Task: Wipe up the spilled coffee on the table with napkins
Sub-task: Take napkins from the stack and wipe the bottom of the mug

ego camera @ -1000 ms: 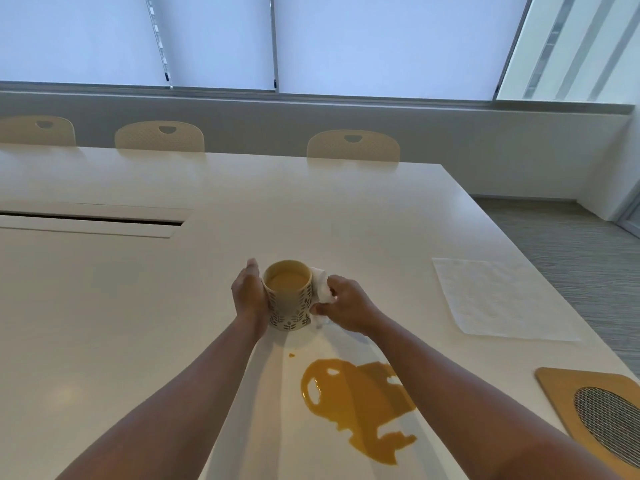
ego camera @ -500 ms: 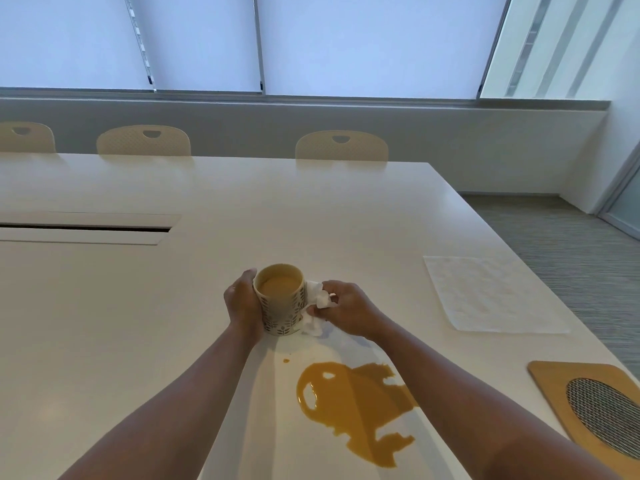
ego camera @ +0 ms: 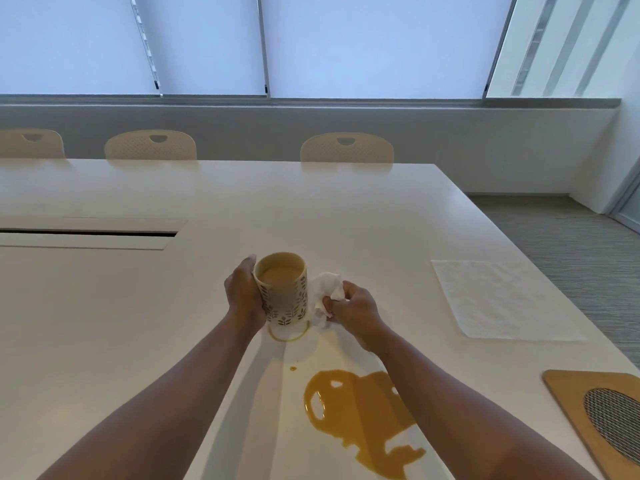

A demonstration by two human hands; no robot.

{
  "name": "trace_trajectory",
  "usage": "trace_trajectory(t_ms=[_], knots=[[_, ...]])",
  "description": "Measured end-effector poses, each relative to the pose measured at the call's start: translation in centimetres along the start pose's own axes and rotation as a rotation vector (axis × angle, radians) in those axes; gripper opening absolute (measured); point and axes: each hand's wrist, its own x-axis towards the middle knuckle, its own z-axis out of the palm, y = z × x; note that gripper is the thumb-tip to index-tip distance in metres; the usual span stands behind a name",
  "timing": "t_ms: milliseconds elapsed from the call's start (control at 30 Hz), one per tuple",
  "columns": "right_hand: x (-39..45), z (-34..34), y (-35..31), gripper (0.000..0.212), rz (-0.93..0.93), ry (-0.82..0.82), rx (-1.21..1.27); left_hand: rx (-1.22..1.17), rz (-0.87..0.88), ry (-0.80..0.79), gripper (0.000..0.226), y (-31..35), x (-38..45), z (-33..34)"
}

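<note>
A cream mug [ego camera: 282, 292] with a dark leaf pattern, partly full of coffee, is lifted just off the white table [ego camera: 104, 323]; my left hand [ego camera: 242, 292] grips its left side. Under it lies a thin brown coffee ring [ego camera: 289, 336]. My right hand [ego camera: 353, 311] holds a crumpled white napkin [ego camera: 325, 294] against the mug's right side. A large brown coffee puddle [ego camera: 363, 415] spreads on the table nearer to me, partly behind my right forearm, with a small drop [ego camera: 293, 368] beside it.
A flat white napkin [ego camera: 498, 299] lies at the right of the table. A wooden trivet with a mesh centre [ego camera: 602, 414] sits at the near right edge. A cable slot [ego camera: 86, 233] opens at the left. Three chairs [ego camera: 346, 148] stand along the far side.
The mug has been raised slightly, uncovering the coffee ring on the table. My right hand with the napkin has moved a little away from the mug's side.
</note>
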Motion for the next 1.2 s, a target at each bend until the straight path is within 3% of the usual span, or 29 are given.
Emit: trace_trajectory(t_ms=[300,433,633,833,967,1200], knots=[[0.4,3.7,-1.4,0.032,0.190,-0.121,0.743,-0.035,0.020,-0.014,0.020,3.2,0.2,2.0],[0.1,5.4,-1.5,0.046,0.224,-0.171,0.964,-0.047,0.015,-0.015,0.017,3.8,0.0,2.6],[-0.6,6.0,-0.9,0.051,0.269,-0.384,0.863,-0.021,0.043,-0.001,0.019,4.2,-0.3,2.8],[-0.2,3.7,-0.4,0.043,0.219,-0.461,0.839,-0.027,0.006,-0.036,0.024,4.5,-0.6,3.0],[0.1,3.1,-0.3,0.043,0.204,-0.410,0.887,-0.018,0.000,-0.037,0.028,4.6,-1.0,3.6],[1.0,4.2,-1.5,0.036,0.206,-0.167,0.956,-0.013,-0.002,-0.065,0.026,4.7,-1.5,4.2]])
